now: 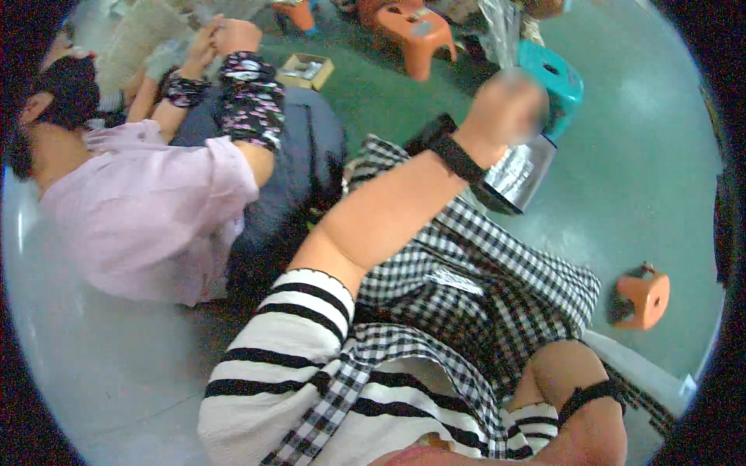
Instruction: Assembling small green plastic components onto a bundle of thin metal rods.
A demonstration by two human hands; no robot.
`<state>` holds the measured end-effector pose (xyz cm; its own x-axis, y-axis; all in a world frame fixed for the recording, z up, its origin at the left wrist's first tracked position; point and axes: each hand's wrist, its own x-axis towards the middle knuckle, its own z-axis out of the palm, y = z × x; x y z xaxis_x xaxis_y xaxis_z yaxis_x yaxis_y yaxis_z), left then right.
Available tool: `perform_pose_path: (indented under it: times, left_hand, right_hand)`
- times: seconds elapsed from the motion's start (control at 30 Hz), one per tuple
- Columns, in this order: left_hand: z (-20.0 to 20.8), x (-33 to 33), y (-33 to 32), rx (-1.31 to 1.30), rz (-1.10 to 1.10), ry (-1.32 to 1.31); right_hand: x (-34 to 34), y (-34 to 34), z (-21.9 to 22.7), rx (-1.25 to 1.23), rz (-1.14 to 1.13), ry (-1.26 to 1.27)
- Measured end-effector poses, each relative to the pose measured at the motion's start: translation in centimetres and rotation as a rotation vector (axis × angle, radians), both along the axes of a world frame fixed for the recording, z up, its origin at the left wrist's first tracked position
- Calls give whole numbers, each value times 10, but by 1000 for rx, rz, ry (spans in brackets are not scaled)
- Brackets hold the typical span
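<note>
My left arm, in a black-and-white striped sleeve, reaches up and across to the right. My left hand [509,105] is a smooth blur, and its fingers cannot be made out. It is over the near side of a teal plastic stool [571,74] and just above a dark-edged tray or box with a shiny silver inside [522,172]. Whether it touches or holds anything does not show. At the lower right, my right hand [566,369] is bent in close to my black-and-white checked apron [482,311]. Its fingers are hidden from view.
On the left sits a person in a pink shirt [148,217], their hands [225,39] together at the top. Beyond them is a small yellow box [307,71]. Orange stools stand at the top [416,35] and far right [645,299]. The floor [629,194] is green.
</note>
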<state>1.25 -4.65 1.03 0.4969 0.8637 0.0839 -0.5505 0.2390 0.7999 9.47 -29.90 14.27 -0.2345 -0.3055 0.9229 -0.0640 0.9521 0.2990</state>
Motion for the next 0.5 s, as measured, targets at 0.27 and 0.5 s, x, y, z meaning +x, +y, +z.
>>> perform_pose_path:
  times: [0.27, 0.5]
  left_hand:
    - [0, 2, -1, 47, -68, -20]
    - [-5, -13, 3, 10, -69, -23]
  right_hand:
    - [1, -3, 6, 311, -503, 98]
    - [-27, 55, 30, 864, -512, 543]
